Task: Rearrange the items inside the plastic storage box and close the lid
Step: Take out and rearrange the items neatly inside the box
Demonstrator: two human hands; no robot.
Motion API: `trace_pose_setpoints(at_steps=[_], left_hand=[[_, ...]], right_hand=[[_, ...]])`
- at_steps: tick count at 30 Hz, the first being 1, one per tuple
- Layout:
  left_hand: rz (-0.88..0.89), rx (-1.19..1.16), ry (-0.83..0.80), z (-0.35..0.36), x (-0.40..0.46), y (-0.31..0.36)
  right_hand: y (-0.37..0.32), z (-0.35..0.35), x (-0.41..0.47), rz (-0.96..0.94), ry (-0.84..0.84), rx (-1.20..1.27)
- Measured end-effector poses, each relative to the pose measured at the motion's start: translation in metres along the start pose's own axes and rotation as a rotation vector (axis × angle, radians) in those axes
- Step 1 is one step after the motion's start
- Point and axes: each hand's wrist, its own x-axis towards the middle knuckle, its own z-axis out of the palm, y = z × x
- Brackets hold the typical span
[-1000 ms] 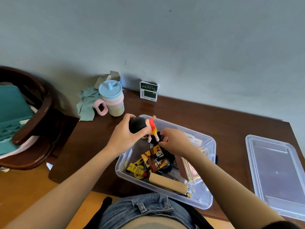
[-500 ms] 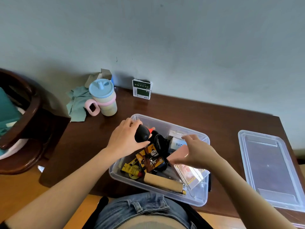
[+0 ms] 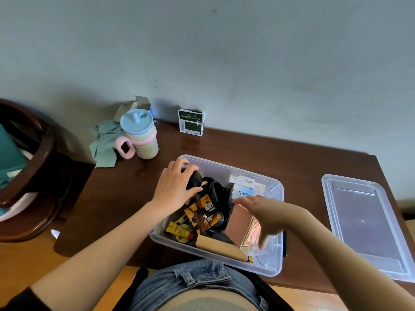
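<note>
The clear plastic storage box (image 3: 275,264) sits open on the brown table. My left hand (image 3: 174,187) grips a black-headed toy figure (image 3: 195,178) low in the box's far left corner. My right hand (image 3: 267,215) holds a pink-gold flat box (image 3: 239,222) tilted up on its edge at the right side of the box. Also inside are black cables (image 3: 216,191), an orange patterned cube (image 3: 203,213), a yellow tube (image 3: 179,230), a tan roll (image 3: 221,248) and a white packet marked Q88 (image 3: 243,191). The clear lid (image 3: 368,223) lies flat to the right.
A pastel cup with a blue lid and pink handle (image 3: 140,134) stands at the back left next to a green cloth (image 3: 104,143). A green and white carton (image 3: 191,122) leans on the wall. A dark wooden chair (image 3: 31,169) is at the left.
My left hand has lowered the toy figure from above the rim into the box's far left corner. My right hand left the cables and took hold of the pink-gold flat box.
</note>
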Motion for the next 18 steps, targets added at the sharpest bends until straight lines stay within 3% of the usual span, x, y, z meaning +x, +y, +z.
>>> trace_pose_setpoints(at_steps=[7,11,14,18], left_hand=[[0.092,-0.248,-0.13,0.007,-0.007,0.004],[0.106,-0.38,-0.063,0.002,-0.009,0.011],[0.039,-0.698,-0.083,-0.013,-0.009,0.025],[-0.137,-1.224,-0.366,-0.032,-0.012,0.041]], right_hand=[[0.008,-0.02,0.0,0.026,0.034,0.155],[0.015,-0.029,-0.007,0.005,0.167,0.438],[0.013,-0.027,-0.004,-0.047,0.297,0.798],[-0.008,-0.023,0.004,-0.049,0.424,1.234]])
